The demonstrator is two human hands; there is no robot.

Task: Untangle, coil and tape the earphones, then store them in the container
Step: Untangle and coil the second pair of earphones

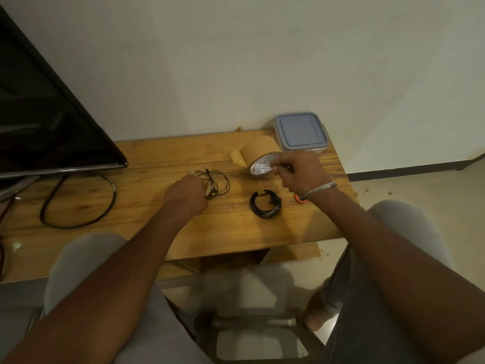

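Earphones half under left hand, its grip unclear; right hand around tape roll.

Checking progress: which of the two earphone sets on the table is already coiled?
The black coil near the right hand, wound into a tight ring; the other set sprawls loose at the left hand.

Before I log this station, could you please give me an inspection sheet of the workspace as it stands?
Surface: wooden table.
Job's things: loose earphones under the left hand; coiled earphones lying apart; tape roll on edge; container at the far corner, lid on.
Clutter: small orange thing by the right wrist.
Hands: left hand grips the loose earphones; right hand holds the tape roll.
Cables: black cable looped on the table's left.
Surroundings: dark screen at left; pale wall; floor at right.
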